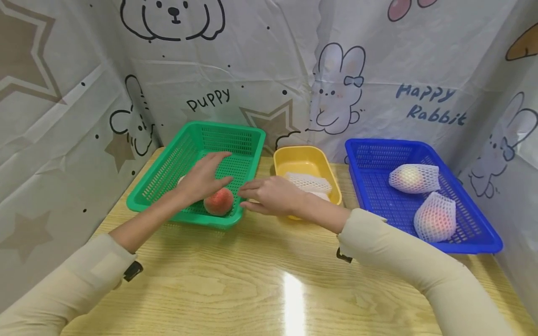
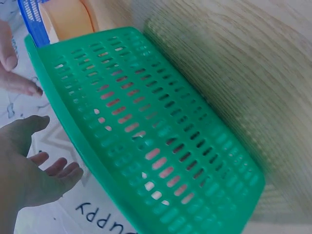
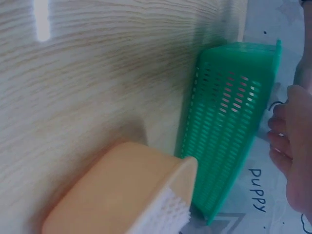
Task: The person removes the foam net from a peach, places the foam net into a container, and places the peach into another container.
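Observation:
My left hand (image 1: 203, 179) hovers over the green basket (image 1: 191, 218), thumb and fingers spread apart, holding nothing. Just below its thumb lies a reddish peach (image 1: 218, 201) in that basket. A second, pale round fruit (image 1: 181, 180) is mostly hidden behind the hand. With fingers extended, my right hand (image 1: 273, 195) is at the green basket's right rim, over the front left of the yellow bin (image 1: 296, 156), and grips nothing. White foam net sleeves (image 1: 308, 183) lie in the bin, partly covered by the right hand. The left wrist view also shows the spread left hand (image 2: 39, 165) beside the green basket's rim.
A blue basket (image 1: 382, 205) on the right holds two fruits in foam nets, one pale (image 1: 414, 178) and one pinkish (image 1: 435, 218). The wooden table (image 1: 235, 284) extends in front. A printed cloth (image 1: 269, 60) hangs behind and at both sides.

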### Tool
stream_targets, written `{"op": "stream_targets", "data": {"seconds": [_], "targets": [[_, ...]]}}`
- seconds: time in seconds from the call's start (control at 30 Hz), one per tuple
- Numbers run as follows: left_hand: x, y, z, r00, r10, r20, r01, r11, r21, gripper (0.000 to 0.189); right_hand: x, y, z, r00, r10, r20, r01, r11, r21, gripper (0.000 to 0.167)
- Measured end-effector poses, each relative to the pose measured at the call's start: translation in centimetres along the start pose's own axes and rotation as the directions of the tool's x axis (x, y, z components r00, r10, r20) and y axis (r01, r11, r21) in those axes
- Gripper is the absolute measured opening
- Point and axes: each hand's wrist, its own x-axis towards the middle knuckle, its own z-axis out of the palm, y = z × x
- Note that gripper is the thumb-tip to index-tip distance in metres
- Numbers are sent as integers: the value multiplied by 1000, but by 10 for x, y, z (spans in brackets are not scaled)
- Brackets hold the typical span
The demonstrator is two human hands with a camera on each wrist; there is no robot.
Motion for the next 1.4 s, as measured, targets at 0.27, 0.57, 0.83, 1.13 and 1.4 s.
{"op": "stream_targets", "data": {"seconds": [0.27, 0.57, 0.83, 1.13, 1.4], "targets": [[5, 18, 6, 999, 48, -22, -48, 999, 14, 64, -11, 11, -25, 999, 46, -2, -46, 999, 12, 31], [7, 36, 15, 997, 77, -29, -76, 996, 56, 62, -36, 30, -49, 992, 128, -13, -128, 992, -5, 31], [9, 57, 23, 990, 140, -20, -138, 987, 77, 65, -61, 45, -67, 982, 191, -1, -191, 980, -49, 35], [14, 80, 35, 978, 206, 39, -208, 975, 71, 63, -91, 56, -86, 954, 300, 21, -297, 951, -85, 39], [16, 94, 50, 961, 269, 62, -274, 958, 91, 63, -120, 66, -94, 934, 355, 37, -349, 930, -118, 37]]}}
